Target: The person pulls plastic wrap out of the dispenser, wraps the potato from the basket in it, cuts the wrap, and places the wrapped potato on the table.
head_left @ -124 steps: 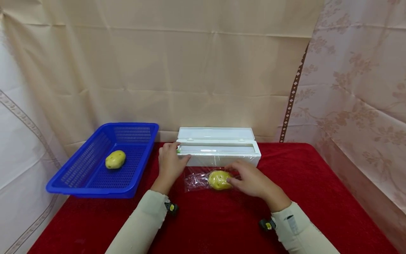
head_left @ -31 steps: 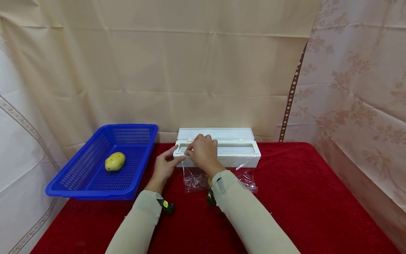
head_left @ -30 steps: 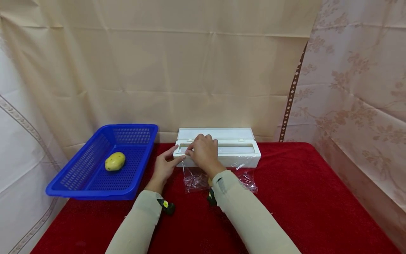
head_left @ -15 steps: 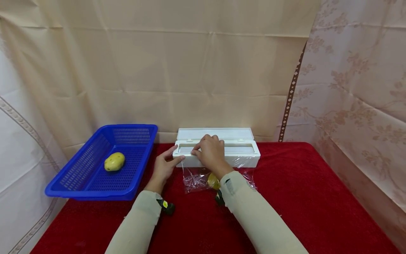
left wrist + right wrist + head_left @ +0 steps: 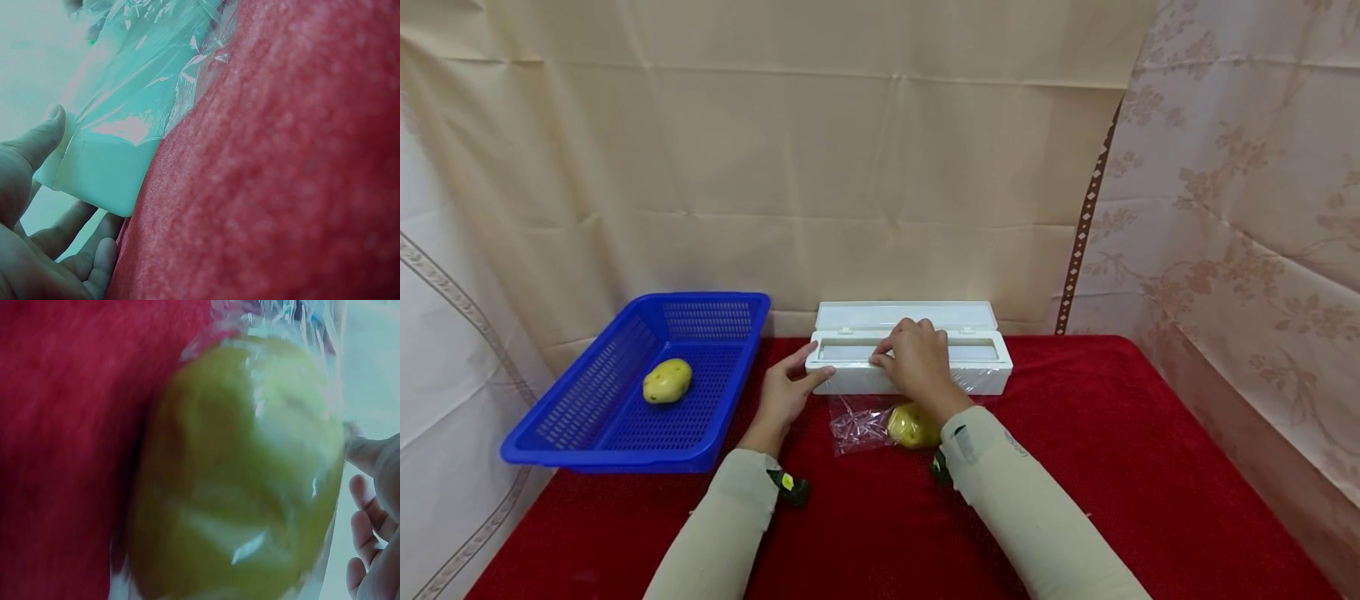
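A white cling film dispenser (image 5: 850, 382) stands on the table with its lid raised. My left hand (image 5: 782, 398) holds its left end, thumb on the front top edge and fingers around the end. My right hand (image 5: 917, 360) pinches a slide cutter on the front edge, left of middle; the fingers mostly hide it, and a green bit of the cutter (image 5: 92, 42) shows in the left wrist view. Clear cling film (image 5: 859, 429) hangs from the box over a yellow potato (image 5: 910, 426) in front. The right forearm partly covers this potato, which fills the right wrist view under shiny film.
A blue plastic basket (image 5: 602, 456) stands at the left, with another potato (image 5: 667, 382) inside it. Red cloth (image 5: 865, 533) covers the table. A beige curtain (image 5: 887, 167) hangs close behind the dispenser.
Earlier, my right hand was at the potato; then it came to the dispenser's left end. Over the last second it has slid right along the front edge, uncovering more potato. The left hand stays.
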A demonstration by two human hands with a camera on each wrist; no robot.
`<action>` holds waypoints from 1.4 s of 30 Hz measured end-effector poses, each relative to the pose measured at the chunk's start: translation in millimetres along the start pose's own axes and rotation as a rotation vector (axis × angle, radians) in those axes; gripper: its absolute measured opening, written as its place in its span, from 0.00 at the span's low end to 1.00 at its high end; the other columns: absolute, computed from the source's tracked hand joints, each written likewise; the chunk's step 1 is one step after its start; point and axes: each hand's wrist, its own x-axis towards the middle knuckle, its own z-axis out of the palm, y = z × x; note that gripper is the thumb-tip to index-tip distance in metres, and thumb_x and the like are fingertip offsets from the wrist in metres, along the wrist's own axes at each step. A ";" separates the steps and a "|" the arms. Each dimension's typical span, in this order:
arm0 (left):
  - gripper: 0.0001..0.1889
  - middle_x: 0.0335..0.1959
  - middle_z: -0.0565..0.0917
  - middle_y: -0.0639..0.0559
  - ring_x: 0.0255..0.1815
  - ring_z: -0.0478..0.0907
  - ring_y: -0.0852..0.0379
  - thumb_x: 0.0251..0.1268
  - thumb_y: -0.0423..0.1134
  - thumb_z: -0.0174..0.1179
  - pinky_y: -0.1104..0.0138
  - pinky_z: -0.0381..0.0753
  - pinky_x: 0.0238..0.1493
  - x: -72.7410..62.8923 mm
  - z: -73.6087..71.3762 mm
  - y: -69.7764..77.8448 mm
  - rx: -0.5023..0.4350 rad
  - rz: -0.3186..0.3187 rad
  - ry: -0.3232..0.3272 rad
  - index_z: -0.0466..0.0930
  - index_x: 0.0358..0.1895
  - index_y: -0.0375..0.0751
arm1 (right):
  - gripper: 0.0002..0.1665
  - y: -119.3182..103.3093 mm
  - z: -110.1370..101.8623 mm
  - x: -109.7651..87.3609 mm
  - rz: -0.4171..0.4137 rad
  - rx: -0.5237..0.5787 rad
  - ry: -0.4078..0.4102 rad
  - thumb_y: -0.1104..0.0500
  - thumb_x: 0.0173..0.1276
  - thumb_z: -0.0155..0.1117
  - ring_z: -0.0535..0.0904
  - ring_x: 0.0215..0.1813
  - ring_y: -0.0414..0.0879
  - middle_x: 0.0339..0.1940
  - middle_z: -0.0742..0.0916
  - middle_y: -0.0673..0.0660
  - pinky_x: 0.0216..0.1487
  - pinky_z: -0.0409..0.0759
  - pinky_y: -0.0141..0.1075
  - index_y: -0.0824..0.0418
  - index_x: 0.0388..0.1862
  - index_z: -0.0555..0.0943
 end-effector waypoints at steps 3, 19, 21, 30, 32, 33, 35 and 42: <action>0.35 0.71 0.78 0.41 0.76 0.68 0.48 0.60 0.43 0.76 0.53 0.64 0.78 -0.5 -1.4 0.3 0.017 -0.007 0.000 0.76 0.72 0.48 | 0.07 5.4 -1.9 -2.3 0.002 0.014 0.005 0.40 0.65 0.75 0.75 0.47 0.49 0.43 0.85 0.47 0.50 0.69 0.49 0.38 0.34 0.93; 0.35 0.70 0.79 0.40 0.76 0.69 0.47 0.60 0.43 0.77 0.53 0.63 0.78 -0.9 -3.4 -1.0 -0.003 -0.013 -0.006 0.76 0.72 0.48 | 0.07 25.5 -8.2 -5.3 -0.018 -0.015 -0.001 0.41 0.65 0.74 0.76 0.50 0.50 0.42 0.84 0.47 0.51 0.69 0.50 0.38 0.35 0.93; 0.35 0.70 0.78 0.41 0.76 0.69 0.47 0.60 0.44 0.77 0.53 0.63 0.78 -0.9 -3.5 -1.3 -0.004 -0.020 -0.006 0.76 0.72 0.49 | 0.07 28.5 -9.1 -5.9 -0.022 -0.014 -0.006 0.41 0.66 0.74 0.75 0.50 0.50 0.42 0.84 0.47 0.50 0.68 0.50 0.39 0.35 0.93; 0.35 0.70 0.79 0.40 0.75 0.69 0.47 0.61 0.43 0.76 0.51 0.64 0.78 0.2 -5.1 -1.2 -0.010 -0.023 -0.010 0.76 0.72 0.49 | 0.08 38.3 -16.0 -9.0 -0.037 -0.021 -0.017 0.41 0.66 0.74 0.73 0.50 0.50 0.42 0.82 0.47 0.49 0.66 0.49 0.40 0.37 0.93; 0.35 0.69 0.79 0.40 0.74 0.70 0.47 0.61 0.43 0.76 0.51 0.65 0.77 0.4 -4.4 -1.8 -0.009 -0.023 -0.008 0.76 0.72 0.49 | 0.08 40.0 -17.1 -9.3 -0.050 -0.028 -0.011 0.41 0.66 0.74 0.73 0.50 0.50 0.41 0.82 0.47 0.49 0.66 0.49 0.40 0.36 0.94; 0.35 0.69 0.79 0.40 0.74 0.70 0.47 0.61 0.43 0.76 0.51 0.65 0.77 0.5 -4.0 -2.1 -0.008 -0.024 -0.007 0.76 0.72 0.49 | 0.08 41.0 -17.6 -9.5 -0.058 -0.034 -0.008 0.41 0.66 0.74 0.74 0.50 0.50 0.41 0.82 0.47 0.49 0.66 0.49 0.40 0.36 0.93; 0.34 0.68 0.80 0.40 0.73 0.71 0.47 0.61 0.42 0.76 0.52 0.66 0.76 0.6 -2.6 -2.8 -0.012 -0.022 -0.005 0.77 0.72 0.49 | 0.08 43.2 -19.0 -9.9 -0.075 -0.044 -0.005 0.41 0.65 0.74 0.74 0.50 0.50 0.42 0.82 0.48 0.49 0.66 0.49 0.40 0.36 0.93; 0.34 0.67 0.81 0.39 0.72 0.73 0.49 0.60 0.41 0.77 0.55 0.67 0.74 1.2 -0.3 -2.2 -0.015 -0.013 0.000 0.78 0.71 0.49 | 0.08 50.3 -21.9 -10.7 -0.110 -0.067 0.000 0.43 0.66 0.74 0.74 0.52 0.51 0.43 0.83 0.47 0.51 0.67 0.51 0.41 0.37 0.93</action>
